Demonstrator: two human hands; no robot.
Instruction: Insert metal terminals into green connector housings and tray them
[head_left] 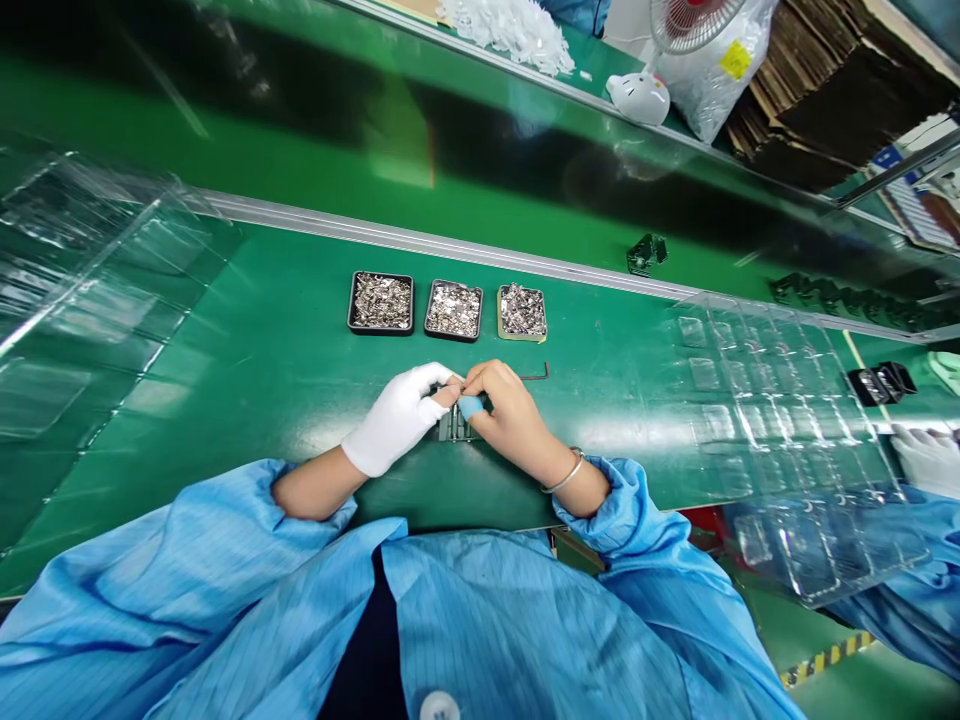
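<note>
My left hand (401,415), in a white glove with bare thumb and fingertip, is closed in a pinch. My bare right hand (510,405), with blue tape round one finger, pinches at the same spot, and the fingertips of both hands meet. Whatever lies between them is too small to make out. Just below the fingertips, a small block with metal slots (454,428) sits on the green table, partly covered by my hands. Beyond my right hand lies a thin hex key (538,375).
Three small trays of shiny metal parts, a left tray (381,330), a middle tray (452,335) and a right tray (523,337), stand beyond my hands. Clear plastic trays lie at left (45,400) and right (787,400). A co-worker's gloved hand (926,460) rests at far right.
</note>
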